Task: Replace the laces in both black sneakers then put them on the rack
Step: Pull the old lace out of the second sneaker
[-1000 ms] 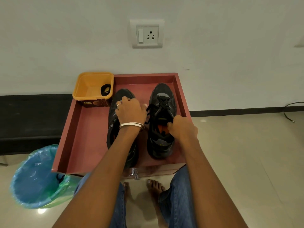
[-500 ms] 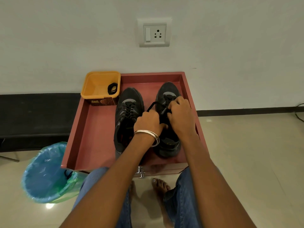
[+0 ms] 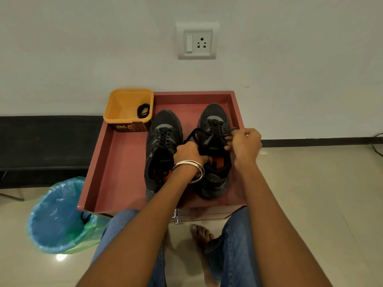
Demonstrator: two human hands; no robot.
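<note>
Both sneakers sit in the red tray (image 3: pixel 97 162), left hand (image 3: pixel 187 151) and right hand (image 3: pixel 245 141) each pinching the right sneaker's (image 3: pixel 213 150) soft, limp lace (image 3: pixel 193 134), probably best gripped near its stiff tips

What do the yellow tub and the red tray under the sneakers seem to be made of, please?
The yellow tub looks like moulded plastic: smooth matte walls, rounded rim, printed label. The red tray seems painted or laminated wood, with thick flat walls, square corners and an even, dull finish.
</note>
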